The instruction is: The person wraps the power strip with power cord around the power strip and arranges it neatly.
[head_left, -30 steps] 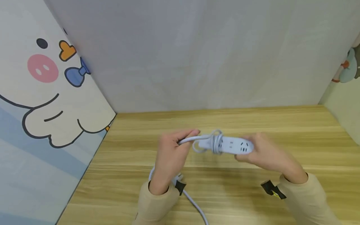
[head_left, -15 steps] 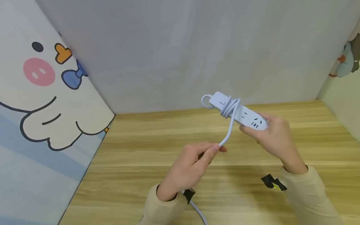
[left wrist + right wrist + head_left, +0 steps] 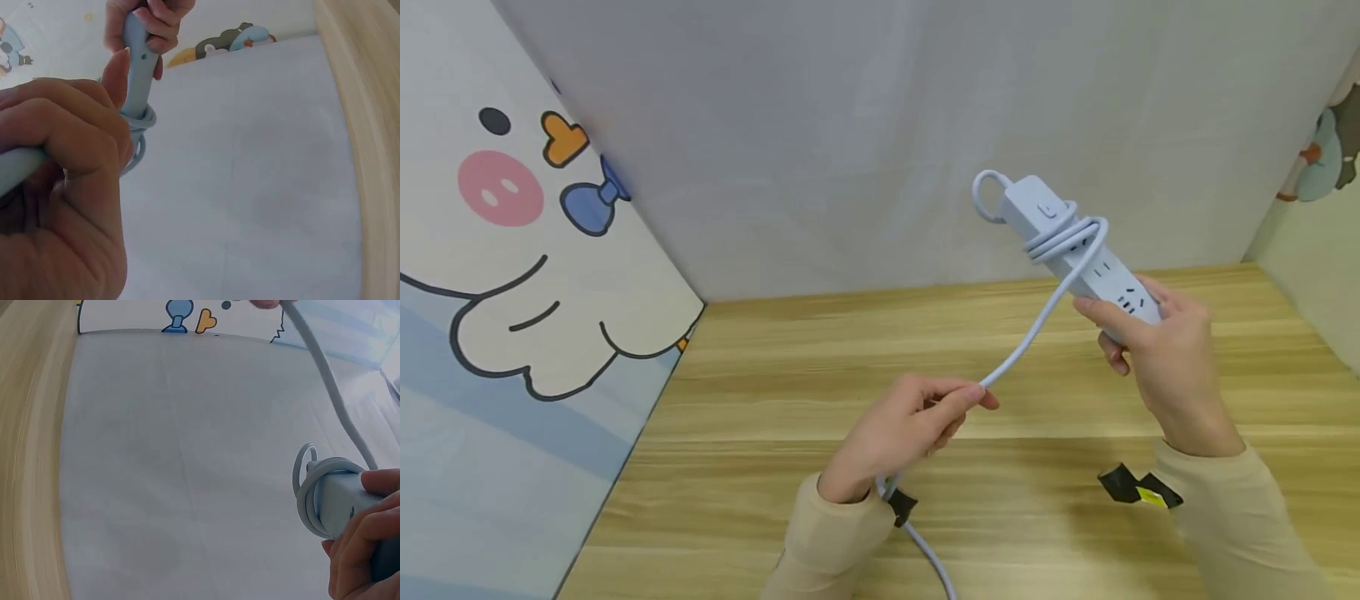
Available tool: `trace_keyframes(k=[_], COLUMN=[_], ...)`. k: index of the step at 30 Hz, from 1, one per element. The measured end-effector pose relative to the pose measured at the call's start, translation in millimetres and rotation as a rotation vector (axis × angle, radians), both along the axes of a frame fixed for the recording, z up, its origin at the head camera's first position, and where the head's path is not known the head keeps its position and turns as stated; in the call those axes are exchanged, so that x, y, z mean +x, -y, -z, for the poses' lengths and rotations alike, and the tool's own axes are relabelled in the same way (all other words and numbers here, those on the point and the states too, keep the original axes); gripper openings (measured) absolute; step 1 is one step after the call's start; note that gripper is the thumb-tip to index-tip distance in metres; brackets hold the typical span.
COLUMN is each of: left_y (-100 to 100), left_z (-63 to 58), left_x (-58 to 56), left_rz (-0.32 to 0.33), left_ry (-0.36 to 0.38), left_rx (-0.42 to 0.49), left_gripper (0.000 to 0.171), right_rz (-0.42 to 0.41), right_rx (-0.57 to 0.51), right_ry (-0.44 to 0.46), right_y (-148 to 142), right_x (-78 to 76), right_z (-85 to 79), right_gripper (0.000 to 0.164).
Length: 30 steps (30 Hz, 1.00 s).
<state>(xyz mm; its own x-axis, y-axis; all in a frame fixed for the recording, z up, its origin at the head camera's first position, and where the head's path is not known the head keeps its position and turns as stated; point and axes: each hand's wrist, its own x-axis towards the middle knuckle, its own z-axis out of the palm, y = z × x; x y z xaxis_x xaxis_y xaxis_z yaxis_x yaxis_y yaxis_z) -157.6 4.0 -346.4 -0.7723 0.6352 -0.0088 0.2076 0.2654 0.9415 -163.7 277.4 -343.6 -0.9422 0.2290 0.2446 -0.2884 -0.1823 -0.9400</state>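
Note:
A white power strip [image 3: 1108, 279] is held tilted above the table by my right hand [image 3: 1180, 358], which grips its lower socket end. Several turns of its white cord [image 3: 1030, 333] wrap the strip near the switch, and a small loop sticks out at the upper end. My left hand [image 3: 910, 425] pinches the cord between thumb and fingers, below and left of the strip. From there the cord runs under the left wrist and down past the front edge of view. In the right wrist view the wrapped coils [image 3: 312, 494] show just beyond my right fingers.
The wood-grain table [image 3: 760, 375] spreads below both hands. A grey-white back panel [image 3: 850, 167] rises behind it, and a side panel [image 3: 445, 333] with a cartoon print stands at left. Another printed panel [image 3: 1307, 275] is at right. Black tape pieces sit at both cuffs.
My right hand has turned the power strip from nearly level to steeply tilted and raised it. My left hand has moved right and down, and a longer stretch of cord now spans between the hands.

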Motion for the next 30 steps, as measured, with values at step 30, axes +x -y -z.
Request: trace_keyframes(k=[30], left_y=[26], left_z=[39.6], left_x=[-40.3], left_rz=[-0.272], left_ry=[0.052], left_rx=[-0.117], left_gripper=[0.054], right_rz=[-1.188], right_rx=[0.775], right_ry=[-0.215], right_y=[-14], right_x=[15.0], right_z=[3.6], right_gripper=[0.048])
